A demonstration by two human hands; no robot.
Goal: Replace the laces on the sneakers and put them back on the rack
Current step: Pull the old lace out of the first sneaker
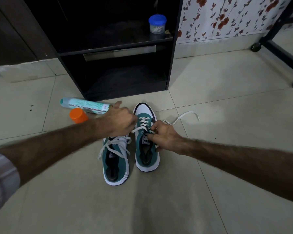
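Head view looks down on a pale tiled floor (210,191), with a black open-fronted shoe rack (173,48) standing at the far side, its lower shelves dark. Beyond the rack to the right is a wall with white wallpaper printed with red flowers and grey leaves (227,17), and a black metal frame on castor wheels (267,41) crosses the upper right corner.

Two green-and-white sneakers lie side by side on the floor just in front of the rack, toes pointing toward it. The left sneaker (116,166) sits nearer the person, its white lace hanging loose over the tongue, its toe hidden under the left hand. The right sneaker (146,149) lies a little farther forward, and its white flat lace (181,118) is threaded through the front eyelets, with one free end trailing across the floor to the right.

The left hand (118,121) has its fingers curled down at the left edge of the right sneaker, pinching the lace there. The right hand (166,136) pinches the same lace over the tongue between thumb and bent fingers.

Left of the sneakers, a pale turquoise spray can (85,105) lies on its side, with its orange plastic cap (78,115) just beside it. On an upper shelf of the rack stands a small clear tub with a blue lid (157,24).
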